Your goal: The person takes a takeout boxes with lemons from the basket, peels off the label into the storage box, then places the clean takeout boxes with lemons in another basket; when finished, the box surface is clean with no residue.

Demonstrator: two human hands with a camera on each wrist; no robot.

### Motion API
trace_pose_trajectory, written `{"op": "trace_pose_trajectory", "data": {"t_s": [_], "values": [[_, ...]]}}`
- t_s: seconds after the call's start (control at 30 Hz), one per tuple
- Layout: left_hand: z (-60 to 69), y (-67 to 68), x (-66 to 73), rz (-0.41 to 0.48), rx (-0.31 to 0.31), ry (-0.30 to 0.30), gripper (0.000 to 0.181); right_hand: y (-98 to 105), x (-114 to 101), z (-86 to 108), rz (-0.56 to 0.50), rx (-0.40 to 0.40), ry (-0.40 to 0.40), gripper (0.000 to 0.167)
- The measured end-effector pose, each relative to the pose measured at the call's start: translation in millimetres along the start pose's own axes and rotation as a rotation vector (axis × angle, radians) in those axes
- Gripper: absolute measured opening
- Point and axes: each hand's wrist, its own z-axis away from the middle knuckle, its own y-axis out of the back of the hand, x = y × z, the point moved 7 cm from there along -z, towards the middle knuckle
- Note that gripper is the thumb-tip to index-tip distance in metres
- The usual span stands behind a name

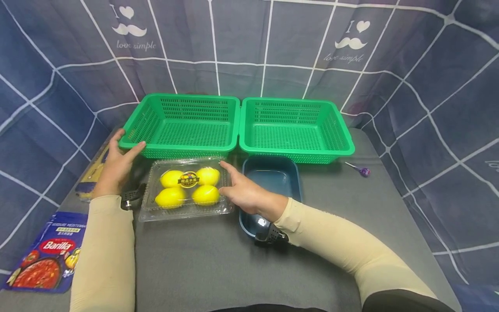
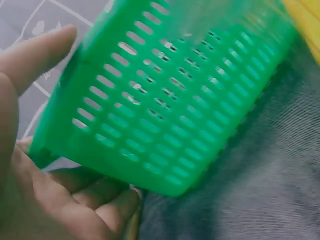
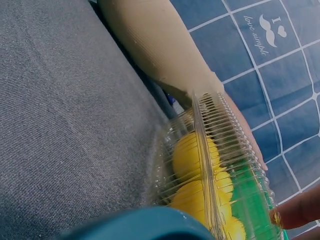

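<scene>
Judging by four lemons [image 1: 205,195] in thin plastic, I'd expect the clear box [image 1: 189,193] to feel fairly light, its slick walls flexing under a hard squeeze; both short ends, low down, seem the safest hold. It sits just in front of the left green basket [image 1: 179,151]. The person's right hand [image 1: 249,193] meets its right end, thumb and forefinger spread apart, though I can't tell whether the hidden fingers curl beneath. The left hand [image 1: 115,171] is off the box, gripping that basket's front-left corner. Through the transparent lid the fruit shows bright yellow, two by two, under a dark label [image 1: 188,180].
</scene>
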Motion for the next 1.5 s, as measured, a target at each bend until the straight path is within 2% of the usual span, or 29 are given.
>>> {"op": "trace_pose_trajectory", "data": {"t_s": [0.13,0.2,0.33,0.4,0.57,0.63,0.77,0.83,0.93,1.0,1.07,1.17,1.33,1.5], "values": [[7.3,7.6,9.5,-0.111,-0.034,0.028,0.093,-2.6,1.4,-2.0,-0.032,-0.006,-0.003,0.086],[12.4,9.8,15.3,-0.181,-0.07,0.05,0.095,-3.3,2.1,-2.7,-0.047,-0.004,-0.006,0.085],[25.1,7.9,28.3,-0.272,-0.147,0.109,0.101,-3.3,2.3,-3.1,-0.053,-0.002,-0.011,0.086],[32.7,5.2,38.1,-0.368,-0.181,0.114,0.104,-2.7,2.1,-2.8,-0.047,-0.003,-0.012,0.086],[52.7,-3.9,71.4,-0.701,-0.211,0.045,0.104,-0.8,2.1,-2.8,-0.041,0.002,-0.013,0.087],[61.3,-7.2,83.0,-0.767,-0.198,0.016,0.104,-0.4,2.5,-3.4,-0.051,0.007,-0.014,0.087],[79.9,-13.1,95.8,-0.809,-0.171,-0.068,0.102,-0.6,2.7,-3.9,-0.068,0.015,-0.01,0.087],[90.6,-18.8,95.8,-0.844,-0.217,-0.122,0.102,-1.1,2.4,-3.9,-0.079,0.017,-0.007,0.087],[108.8,-30.6,88.7,-0.879,-0.348,-0.196,0.105,-0.5,2.0,-3.9,-0.096,0.027,-0.001,0.087],[120.8,-38.0,80.6,-0.872,-0.437,-0.222,0.107,0.3,1.9,-4.0,-0.113,0.036,0.002,0.086],[129.5,-43.0,71.7,-0.846,-0.482,-0.235,0.105,1.3,1.9,-4.0,-0.118,0.046,0.004,0.086],[135.5,-45.8,58.0,-0.807,-0.487,-0.248,0.101,1.4,2.4,-3.8,-0.124,0.052,-0.001,0.085],[135.6,-43.3,37.2,-0.737,-0.415,-0.262,0.099,-1.2,3.1,-2.9,-0.126,0.044,-0.005,0.085],[134.5,-43.7,26.0,-0.621,-0.374,-0.269,0.099,-1.3,4.3,-2.6,-0.117,0.054,0.001,0.084]]}}
